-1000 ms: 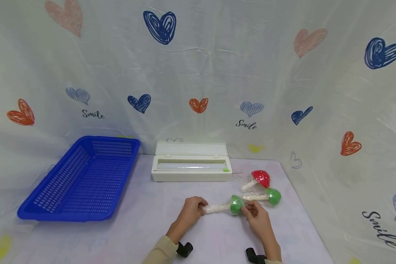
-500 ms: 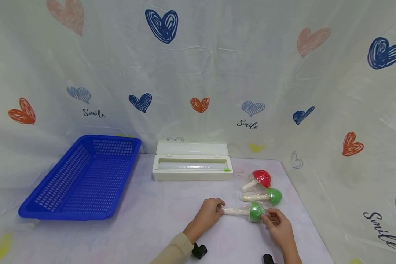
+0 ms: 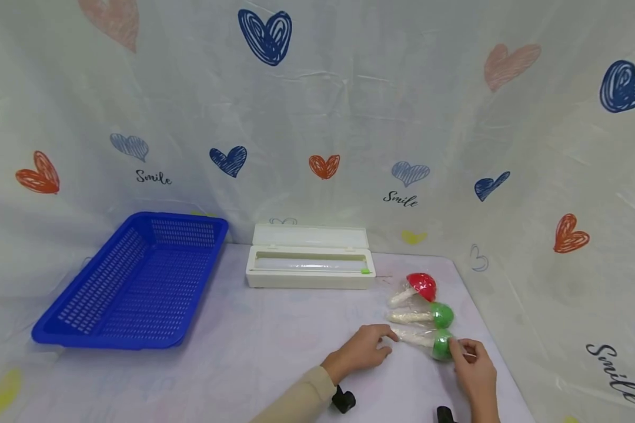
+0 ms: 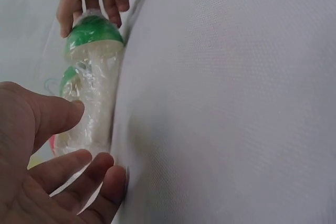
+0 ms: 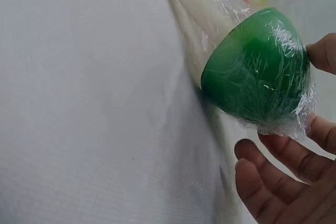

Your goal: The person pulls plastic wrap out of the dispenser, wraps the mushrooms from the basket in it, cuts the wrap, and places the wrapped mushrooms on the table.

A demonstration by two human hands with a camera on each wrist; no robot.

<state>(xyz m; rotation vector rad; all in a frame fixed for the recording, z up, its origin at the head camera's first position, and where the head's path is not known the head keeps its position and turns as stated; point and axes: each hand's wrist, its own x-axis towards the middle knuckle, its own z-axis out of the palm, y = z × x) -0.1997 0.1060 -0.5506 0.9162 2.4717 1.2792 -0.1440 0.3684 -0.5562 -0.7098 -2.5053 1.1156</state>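
Observation:
A plastic-wrapped toy mushroom with a green cap (image 3: 442, 345) and pale stem lies on the table, stem to the left. My right hand (image 3: 473, 367) holds its cap end, thumb on one side and fingertips at the wrap on the other, as the right wrist view shows with the green cap (image 5: 257, 69) close up. My left hand (image 3: 361, 351) is by the stem end, thumb and fingers spread apart; in the left wrist view the stem (image 4: 97, 108) is just beyond them. Directly behind lie another wrapped green mushroom (image 3: 442, 315) and a wrapped red mushroom (image 3: 421, 286).
A white cling-film box (image 3: 309, 279) with its lid raised stands at the back of the table. On the left is a blue plastic basket (image 3: 182, 329). A heart-printed sheet (image 3: 344, 106) hangs behind and at the sides.
Both hands have moved right with the wrapped green mushroom, which now lies in front of the other green one. The left hand's fingers have come off the stem end.

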